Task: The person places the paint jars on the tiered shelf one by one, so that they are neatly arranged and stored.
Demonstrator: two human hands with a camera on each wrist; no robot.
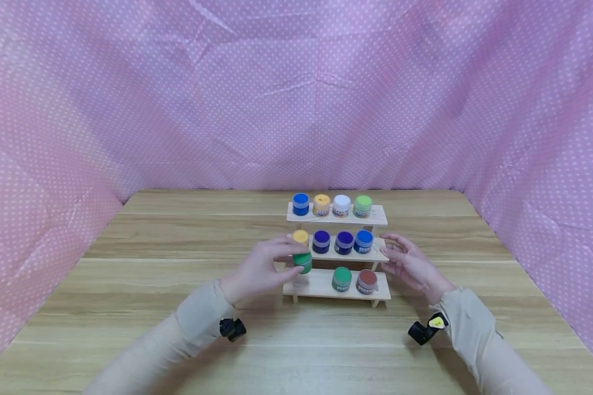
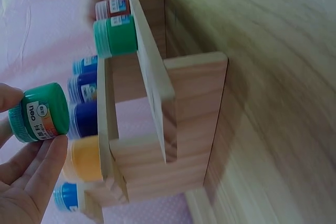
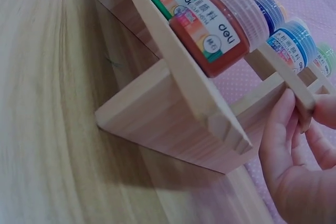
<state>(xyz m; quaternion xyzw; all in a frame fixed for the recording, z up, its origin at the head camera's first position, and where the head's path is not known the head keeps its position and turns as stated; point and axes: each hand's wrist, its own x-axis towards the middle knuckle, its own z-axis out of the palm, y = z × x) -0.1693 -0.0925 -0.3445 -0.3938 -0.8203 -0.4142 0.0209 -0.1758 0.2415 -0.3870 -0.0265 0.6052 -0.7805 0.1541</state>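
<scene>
My left hand (image 1: 259,270) pinches a green paint jar (image 1: 303,263) between thumb and fingers, held in front of the left side of a three-tier wooden stand (image 1: 312,284). In the left wrist view this jar (image 2: 41,113) is off the shelves, its printed label showing. At the stand's right side, my right hand (image 1: 411,267) grips the end of the middle shelf (image 3: 295,90) with its thumb and fingers. The bottom shelf bears another green jar (image 1: 342,279) and a brown-red jar (image 1: 367,281), with bare wood to their left.
On the middle shelf stand a yellow jar (image 1: 300,237), two dark violet-blue jars (image 1: 344,243) and a blue jar (image 1: 363,241). The top row has blue, orange-yellow, white (image 1: 341,206) and light green jars. A pink dotted cloth (image 1: 296,109) hangs behind the wooden table (image 1: 188,230).
</scene>
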